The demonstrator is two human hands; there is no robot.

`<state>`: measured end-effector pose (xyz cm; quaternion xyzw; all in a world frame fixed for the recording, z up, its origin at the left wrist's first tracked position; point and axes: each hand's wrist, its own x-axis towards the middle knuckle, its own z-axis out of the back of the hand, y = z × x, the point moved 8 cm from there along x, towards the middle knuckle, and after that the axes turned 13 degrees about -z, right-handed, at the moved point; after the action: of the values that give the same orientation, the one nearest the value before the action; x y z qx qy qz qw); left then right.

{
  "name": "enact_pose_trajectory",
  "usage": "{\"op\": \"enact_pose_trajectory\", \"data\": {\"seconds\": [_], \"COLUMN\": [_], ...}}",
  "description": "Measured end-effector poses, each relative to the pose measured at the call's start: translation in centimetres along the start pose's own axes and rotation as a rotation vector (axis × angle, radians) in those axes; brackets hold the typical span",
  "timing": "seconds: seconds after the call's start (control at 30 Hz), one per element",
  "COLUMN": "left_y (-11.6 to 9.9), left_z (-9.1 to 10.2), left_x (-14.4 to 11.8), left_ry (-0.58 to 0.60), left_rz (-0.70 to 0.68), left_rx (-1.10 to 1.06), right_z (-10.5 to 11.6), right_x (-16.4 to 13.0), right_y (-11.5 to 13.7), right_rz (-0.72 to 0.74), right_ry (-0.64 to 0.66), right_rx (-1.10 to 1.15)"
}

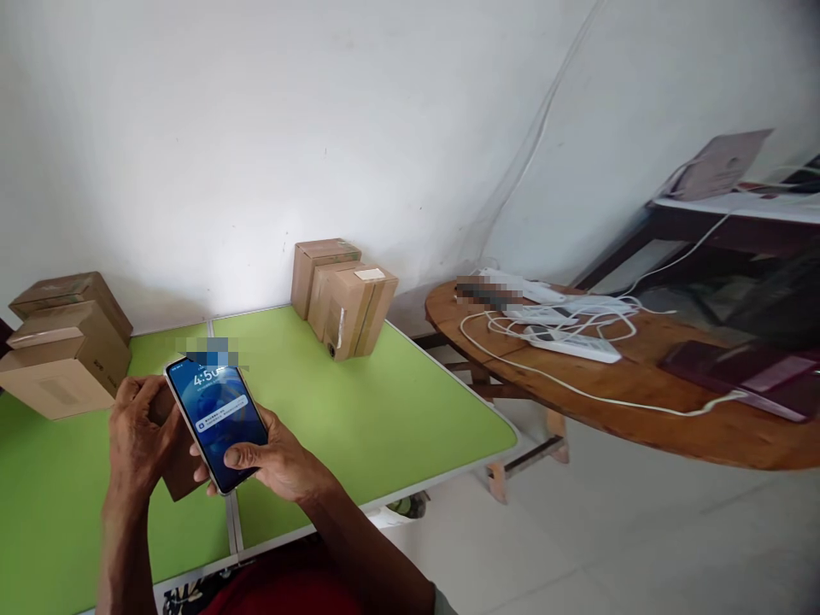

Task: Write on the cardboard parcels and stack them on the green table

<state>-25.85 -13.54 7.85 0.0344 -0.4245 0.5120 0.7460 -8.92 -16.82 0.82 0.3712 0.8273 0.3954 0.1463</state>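
A smartphone (221, 427) with its lock screen lit is in my right hand (282, 457). The thumb lies over the lower screen and the fingers wrap around behind. My left hand (141, 427) is closed on a small cardboard box (181, 474), which is partly hidden behind the phone. Both are above the green folding table (307, 436), near its middle seam. Left of my hands stand cardboard boxes (64, 363) set close together. Taped cardboard boxes (355, 312) form another group at the back of the table, by the wall.
To the right is a round wooden table (647, 410) with white power strips (573, 343), tangled cables and a dark red flat object (736, 371). A dark desk (679, 222) stands farther back. A white wall (256, 154) runs behind the green table.
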Motion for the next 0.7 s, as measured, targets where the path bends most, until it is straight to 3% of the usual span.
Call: {"op": "enact_pose_trajectory", "data": {"seconds": [0.4,0.7], "left_y": [-0.2,-1.1], "left_z": [0.0,0.2], "left_x": [-0.2,-0.2], "left_ry": [-0.056,-0.056], "left_rz": [-0.057,-0.088], "left_rx": [0.007,-0.015], "right_z": [0.3,2.9], "right_x": [-0.9,-2.4], "right_y": [0.1,0.7], "right_rz": [0.016,0.089], "right_ry": [-0.03,-0.1], "right_rx": [0.018,-0.007]}}
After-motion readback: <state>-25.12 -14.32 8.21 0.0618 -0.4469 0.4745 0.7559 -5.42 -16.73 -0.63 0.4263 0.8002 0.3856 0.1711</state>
